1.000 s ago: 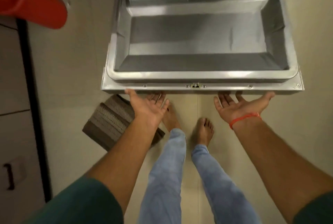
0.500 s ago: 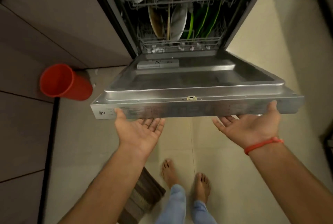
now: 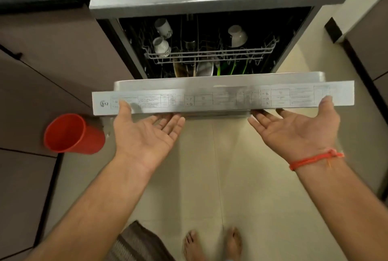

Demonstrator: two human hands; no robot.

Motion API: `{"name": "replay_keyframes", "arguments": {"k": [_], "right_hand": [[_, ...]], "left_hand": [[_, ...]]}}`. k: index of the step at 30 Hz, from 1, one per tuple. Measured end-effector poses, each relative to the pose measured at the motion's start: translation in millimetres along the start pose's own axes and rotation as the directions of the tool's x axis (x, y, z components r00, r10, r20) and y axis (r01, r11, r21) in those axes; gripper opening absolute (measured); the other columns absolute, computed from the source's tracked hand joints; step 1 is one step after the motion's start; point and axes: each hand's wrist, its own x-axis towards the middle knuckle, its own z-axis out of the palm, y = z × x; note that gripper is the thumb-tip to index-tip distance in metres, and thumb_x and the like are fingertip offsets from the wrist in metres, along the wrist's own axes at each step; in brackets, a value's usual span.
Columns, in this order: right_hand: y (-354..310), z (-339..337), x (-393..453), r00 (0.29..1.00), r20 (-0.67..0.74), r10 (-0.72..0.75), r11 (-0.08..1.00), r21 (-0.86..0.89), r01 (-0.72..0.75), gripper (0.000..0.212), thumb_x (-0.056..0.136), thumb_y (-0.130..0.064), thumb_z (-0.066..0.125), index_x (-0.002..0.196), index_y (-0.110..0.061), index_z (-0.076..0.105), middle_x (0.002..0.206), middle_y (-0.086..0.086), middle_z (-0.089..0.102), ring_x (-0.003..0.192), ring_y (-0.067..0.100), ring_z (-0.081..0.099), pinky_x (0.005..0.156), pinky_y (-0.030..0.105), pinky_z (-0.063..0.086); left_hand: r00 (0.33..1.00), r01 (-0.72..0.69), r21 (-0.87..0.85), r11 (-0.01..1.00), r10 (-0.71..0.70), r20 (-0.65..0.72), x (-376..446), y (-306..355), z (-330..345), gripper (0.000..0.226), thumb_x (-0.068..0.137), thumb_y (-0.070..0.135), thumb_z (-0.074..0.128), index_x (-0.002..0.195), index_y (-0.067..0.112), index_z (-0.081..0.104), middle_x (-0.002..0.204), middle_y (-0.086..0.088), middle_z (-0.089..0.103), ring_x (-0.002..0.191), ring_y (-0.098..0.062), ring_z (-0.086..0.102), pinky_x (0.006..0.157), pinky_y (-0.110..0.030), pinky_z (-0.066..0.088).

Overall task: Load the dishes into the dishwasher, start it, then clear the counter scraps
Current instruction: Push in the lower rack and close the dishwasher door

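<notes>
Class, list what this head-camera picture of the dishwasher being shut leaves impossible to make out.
- Control panel print on the door's top edge: motion-blurred, unreadable.
- Lower rack plates: mostly hidden behind the raised door.
- Fingertips of left hand and right hand: tucked under the door.
- Striped mat: cut off by the bottom edge.

The door (image 3: 222, 98) edge is brushed silver with a grey printed chart. Inside the dark tub sit white cups (image 3: 161, 45), a grey wire rack (image 3: 210, 54) and bright green plates (image 3: 232, 67). A red tumbler (image 3: 73, 133) lies on the cream tiled floor (image 3: 241, 176); a red thread (image 3: 315, 159) circles the right wrist; the mat (image 3: 136, 244) is brown-striped.
</notes>
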Motion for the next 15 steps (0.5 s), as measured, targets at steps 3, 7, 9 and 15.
{"name": "replay_keyframes", "arguments": {"k": [3,7,9,15], "right_hand": [[-7,16,13,0.997,0.073,-0.015,1.0,0.005,0.014,0.104,0.085,-0.08,0.041,0.159,-0.011,0.018,0.152,0.033,0.034,0.145,0.045,0.033,0.119,0.062,0.022],[-18,34,29,0.99,0.143,-0.006,1.0,-0.008,0.008,0.1,0.086,-0.08,0.04,0.16,-0.016,0.018,0.155,0.029,0.033,0.145,0.041,0.035,0.12,0.06,0.021],[-26,41,35,0.986,0.165,0.011,1.0,-0.01,-0.01,0.1,0.087,-0.08,0.038,0.16,-0.015,0.015,0.156,0.028,0.033,0.145,0.04,0.036,0.12,0.06,0.02],[-49,67,53,0.98,0.187,0.067,0.996,-0.073,-0.054,0.104,0.085,-0.081,0.038,0.161,-0.015,0.011,0.16,0.025,0.027,0.147,0.038,0.032,0.121,0.059,0.019]], "left_hand": [[0.999,-0.026,-0.017,1.0,0.026,0.025,12,8,20,0.094,0.094,0.07,0.043,0.151,-0.004,0.03,0.135,-0.028,0.054,0.124,-0.042,0.056,0.107,-0.053,0.046],[0.997,-0.067,-0.032,0.997,0.068,0.022,24,15,46,0.091,0.095,0.07,0.042,0.15,-0.002,0.034,0.136,-0.028,0.054,0.124,-0.041,0.057,0.105,-0.052,0.048],[0.996,-0.092,-0.032,0.995,0.092,-0.002,28,17,59,0.089,0.095,0.069,0.043,0.149,-0.002,0.036,0.136,-0.026,0.055,0.125,-0.039,0.058,0.107,-0.052,0.047],[0.978,-0.195,0.268,0.944,0.208,-0.023,38,19,94,0.064,0.102,0.046,0.051,0.152,0.008,0.038,0.14,-0.015,0.056,0.12,-0.029,0.064,0.105,-0.045,0.05]]}}
